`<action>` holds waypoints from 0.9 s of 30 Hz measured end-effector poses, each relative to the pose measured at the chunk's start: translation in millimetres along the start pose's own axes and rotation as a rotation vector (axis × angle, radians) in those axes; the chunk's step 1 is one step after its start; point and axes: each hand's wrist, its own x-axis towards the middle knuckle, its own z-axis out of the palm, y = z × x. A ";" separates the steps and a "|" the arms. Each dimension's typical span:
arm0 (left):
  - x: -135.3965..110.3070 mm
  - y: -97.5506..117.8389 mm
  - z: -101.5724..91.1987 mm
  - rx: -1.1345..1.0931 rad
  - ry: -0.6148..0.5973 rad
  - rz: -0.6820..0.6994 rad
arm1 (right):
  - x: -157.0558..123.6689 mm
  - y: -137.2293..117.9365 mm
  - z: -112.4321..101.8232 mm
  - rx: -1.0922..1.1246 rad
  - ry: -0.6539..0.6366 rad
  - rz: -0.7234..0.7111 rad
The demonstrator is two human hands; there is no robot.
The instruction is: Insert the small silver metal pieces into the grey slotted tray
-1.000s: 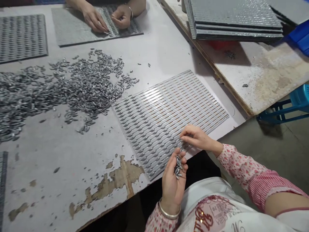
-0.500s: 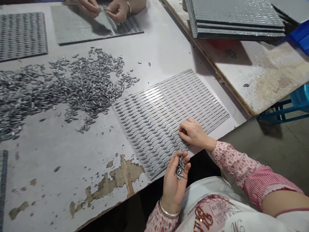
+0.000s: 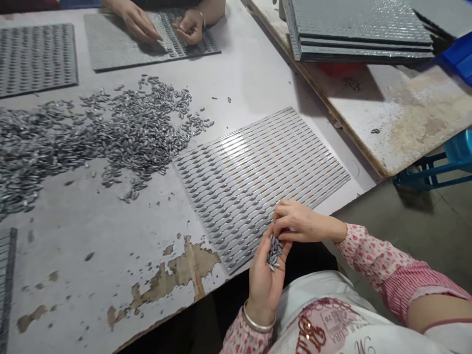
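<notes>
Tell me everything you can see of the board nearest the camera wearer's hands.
The board is a thin, flat grey rectangle with glossy, plastic-looking parallel rows. Dark, pointed oval pieces fill the rows at its left end and reach further along the near side; the remaining rows show small orange-brown marks. It lies flat and slanted on the worn white table. The right hand overlaps its near edge from this view; whether it touches is unclear.
</notes>
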 end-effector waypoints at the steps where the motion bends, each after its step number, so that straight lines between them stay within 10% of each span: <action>1: -0.5 0.7 0.3 0.003 0.002 0.001 | 0.4 2.7 0.8 0.035 0.011 -0.009; 8: -3.5 5.7 -6.2 0.090 0.019 -0.046 | 9.6 37.3 8.3 -0.036 0.359 0.218; 18: -3.8 2.5 -4.7 0.110 0.025 -0.039 | 24.9 49.1 17.7 -0.385 0.337 0.377; 23: -0.8 3.0 -4.4 0.040 0.077 -0.017 | 17.8 42.7 13.3 -0.119 0.396 0.276; 27: 2.1 2.3 -3.1 0.004 0.082 -0.004 | 7.7 24.4 9.9 0.287 0.175 0.020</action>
